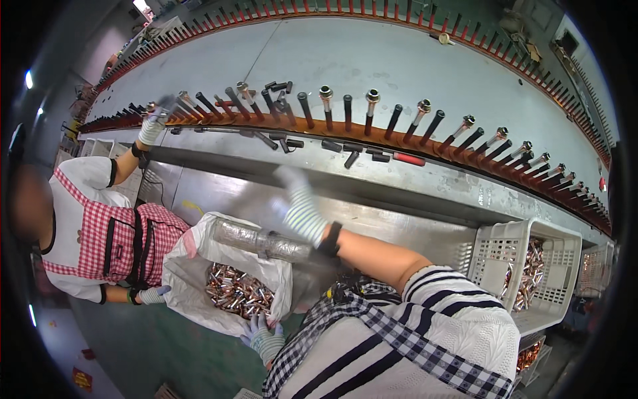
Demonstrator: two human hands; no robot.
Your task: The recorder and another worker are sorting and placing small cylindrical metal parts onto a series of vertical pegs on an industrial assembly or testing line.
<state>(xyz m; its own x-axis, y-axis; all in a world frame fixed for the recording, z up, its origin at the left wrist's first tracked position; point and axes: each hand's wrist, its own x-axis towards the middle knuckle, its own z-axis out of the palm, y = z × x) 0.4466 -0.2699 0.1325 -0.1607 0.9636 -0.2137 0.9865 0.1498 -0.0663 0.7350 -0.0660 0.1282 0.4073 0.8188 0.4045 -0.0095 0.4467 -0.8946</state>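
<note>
My right hand [299, 203], in a white striped glove, is raised in front of the long rail of upright rods, near its front ledge. It is blurred, but the thumb stands apart from the fingers and nothing shows in it. My left hand [264, 339], gloved too, touches the near right edge of a white woven sack [174, 272] with fingers spread. Inside the sack lies a heap of small copper and silver metal tubes [239, 290]. Black sleeves [352, 158] and a red one [409, 159] lie along the ledge. Several of the rods carry metal fittings [373, 100].
A pipe wrapped in clear plastic [259, 241] crosses the sack's top. At right stands a white crate [565, 266] of metal tubes. On the left a co-worker in a red checked apron [106, 246] has one gloved hand at the rail, the other at the sack.
</note>
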